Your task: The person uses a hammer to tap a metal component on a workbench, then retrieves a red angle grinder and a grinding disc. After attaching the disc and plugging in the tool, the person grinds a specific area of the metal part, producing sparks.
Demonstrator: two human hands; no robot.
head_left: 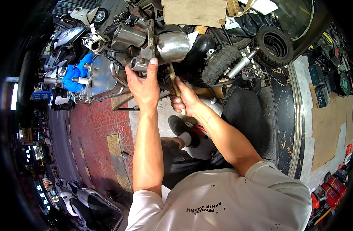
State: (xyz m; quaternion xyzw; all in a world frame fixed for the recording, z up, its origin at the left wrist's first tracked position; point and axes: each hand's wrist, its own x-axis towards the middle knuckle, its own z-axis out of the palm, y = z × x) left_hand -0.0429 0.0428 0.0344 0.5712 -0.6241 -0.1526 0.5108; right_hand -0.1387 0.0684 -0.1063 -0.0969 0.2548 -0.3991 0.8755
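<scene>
My left hand (145, 86) grips a bare metal part with a short round tube (138, 64) at its end. The thumb points up along it, and the other fingers are mostly hidden behind. To the right, my right hand (186, 96) is closed around a worn, light wooden handle (172, 75); I cannot make out the tool's far end. Just beyond the hands lie a shiny metal cylinder (172, 46) and a second, wider-mouthed one (129, 35).
A metal frame (103, 79) with blue gloves (75, 73) stands at left. A knobby tyre (221, 64), a shock absorber (243, 64) and stacked tyres (274, 46) lie right. Red-handled pliers (198, 131) are by my shoe (181, 129). A parked scooter (88, 204) is lower left.
</scene>
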